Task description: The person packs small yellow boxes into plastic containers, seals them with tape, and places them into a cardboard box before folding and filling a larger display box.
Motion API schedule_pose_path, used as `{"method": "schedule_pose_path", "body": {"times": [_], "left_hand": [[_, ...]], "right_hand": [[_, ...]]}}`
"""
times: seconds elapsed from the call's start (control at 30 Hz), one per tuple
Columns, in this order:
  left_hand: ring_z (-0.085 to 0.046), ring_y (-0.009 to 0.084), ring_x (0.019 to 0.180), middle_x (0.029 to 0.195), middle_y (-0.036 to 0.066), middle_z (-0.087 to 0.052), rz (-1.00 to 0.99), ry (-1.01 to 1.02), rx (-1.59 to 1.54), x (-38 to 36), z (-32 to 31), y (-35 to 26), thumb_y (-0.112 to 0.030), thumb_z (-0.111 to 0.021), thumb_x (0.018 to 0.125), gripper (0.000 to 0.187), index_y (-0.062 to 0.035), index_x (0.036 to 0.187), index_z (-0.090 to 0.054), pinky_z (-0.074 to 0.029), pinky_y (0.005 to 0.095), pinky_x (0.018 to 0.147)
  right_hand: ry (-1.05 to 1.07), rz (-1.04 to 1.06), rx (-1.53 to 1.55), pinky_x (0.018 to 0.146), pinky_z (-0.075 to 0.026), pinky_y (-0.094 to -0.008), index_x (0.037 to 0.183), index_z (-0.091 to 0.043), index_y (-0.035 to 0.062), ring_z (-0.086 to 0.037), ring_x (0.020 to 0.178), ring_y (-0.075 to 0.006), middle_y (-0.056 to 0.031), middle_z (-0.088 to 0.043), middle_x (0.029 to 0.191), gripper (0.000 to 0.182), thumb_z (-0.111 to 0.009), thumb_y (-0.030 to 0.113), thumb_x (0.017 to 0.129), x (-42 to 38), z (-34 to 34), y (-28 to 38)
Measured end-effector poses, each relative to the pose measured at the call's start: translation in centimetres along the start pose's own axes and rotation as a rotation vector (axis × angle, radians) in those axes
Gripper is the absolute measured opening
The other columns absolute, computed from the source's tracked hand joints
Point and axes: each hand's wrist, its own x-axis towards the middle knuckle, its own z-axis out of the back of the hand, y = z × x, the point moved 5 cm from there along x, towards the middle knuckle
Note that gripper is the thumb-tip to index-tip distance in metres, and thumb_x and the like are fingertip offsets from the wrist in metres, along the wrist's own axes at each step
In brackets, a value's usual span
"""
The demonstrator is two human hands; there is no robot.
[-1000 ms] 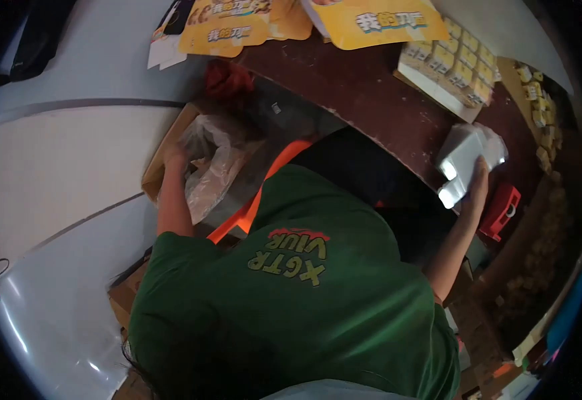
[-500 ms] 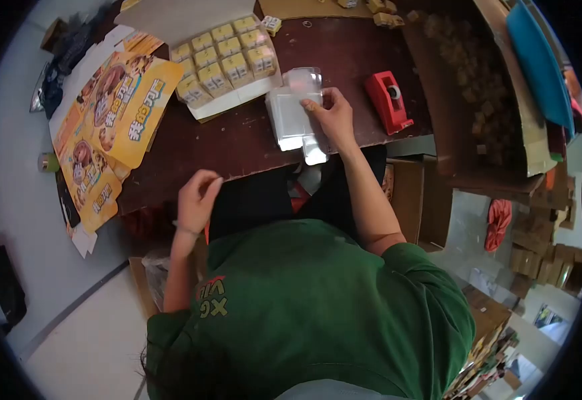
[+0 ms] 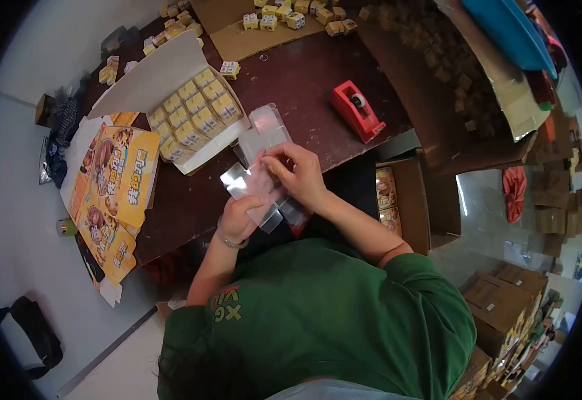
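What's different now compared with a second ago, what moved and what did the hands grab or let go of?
The left hand left the plastic bag in the carton beside the table, came up and took hold of the clear plastic sheets. The right hand, which alone held them on the table, drew them to the near edge. Both hands grip them now. The red tape dispenser and the tray of yellow boxes stayed put.

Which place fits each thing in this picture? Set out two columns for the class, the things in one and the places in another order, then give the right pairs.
Things:
1. clear plastic sheet
2. red tape dispenser
3. small yellow boxes
4. yellow printed cards

Places:
A. in rows inside a white tray
B. at the table's left edge
C. held by the left hand and right hand
D. alone on the dark table, right of the tray

Pairs: 1-C, 2-D, 3-A, 4-B
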Motion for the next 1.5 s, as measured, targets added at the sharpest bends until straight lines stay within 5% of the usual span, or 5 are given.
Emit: {"method": "schedule_pose_path", "body": {"times": [0.17, 0.4, 0.63, 0.87, 1.5], "left_hand": [[-0.035, 0.0344, 0.139, 0.147, 0.017, -0.037, 0.095, 0.167, -0.047, -2.4, 0.6, 0.8, -0.008, -0.057, 0.075, 0.086, -0.0062, 0.153, -0.019, -0.024, 0.0503, 0.117], [-0.058, 0.0295, 0.106, 0.122, 0.015, -0.053, 0.195, 0.203, -0.119, -3.5, 1.6, 2.4, -0.031, -0.068, 0.082, 0.079, -0.0066, 0.147, -0.032, -0.047, 0.042, 0.095], [-0.046, 0.0371, 0.127, 0.138, 0.024, -0.042, 0.277, 0.055, -0.153, -3.7, 0.7, 3.4, -0.023, -0.064, 0.085, 0.081, -0.004, 0.15, -0.021, -0.034, 0.0528, 0.111], [-0.056, 0.0316, 0.115, 0.125, 0.017, -0.052, 0.274, 0.134, -0.157, -4.4, 3.2, 4.6, -0.025, -0.071, 0.083, 0.076, -0.008, 0.146, -0.03, -0.041, 0.0462, 0.105], [-0.041, 0.0266, 0.134, 0.146, 0.014, -0.038, 0.037, -0.123, -0.147, -10.6, 2.5, 5.0, -0.075, -0.037, 0.089, 0.097, -0.0001, 0.15, -0.023, -0.032, 0.0419, 0.112]], "right_hand": [[0.207, 0.514, -0.437, 0.099, -0.036, -0.0449, 0.113, -0.062, 0.011, -0.052, 0.109, -0.0289, -0.0066, -0.06, 0.11, 0.032, -0.07, 0.022, 0.084, -1.0, 0.2, 3.2], [0.606, -0.215, 0.935, 0.089, -0.042, -0.0321, 0.09, -0.065, 0.0058, -0.054, 0.097, -0.0178, -0.0021, -0.063, 0.097, 0.01, -0.065, 0.015, 0.092, -2.3, -0.5, -0.5], [0.293, 0.269, -0.295, 0.073, -0.046, -0.0323, 0.087, -0.067, 0.0089, -0.058, 0.075, -0.0225, -0.0025, -0.065, 0.08, 0.008, -0.07, 0.016, 0.084, -2.8, 1.5, 1.5], [0.574, -0.426, 0.722, 0.073, -0.048, -0.0247, 0.093, -0.066, -0.0002, -0.06, 0.081, -0.0062, -0.0018, -0.066, 0.089, 0.011, -0.064, 0.01, 0.093, -3.9, 0.1, -2.2], [0.618, 0.115, 0.191, 0.073, -0.052, -0.0351, 0.087, -0.063, -0.0001, -0.062, 0.087, -0.0286, -0.012, -0.063, 0.097, 0.006, -0.063, 0.006, 0.087, -9.0, -4.9, 2.0]]}}
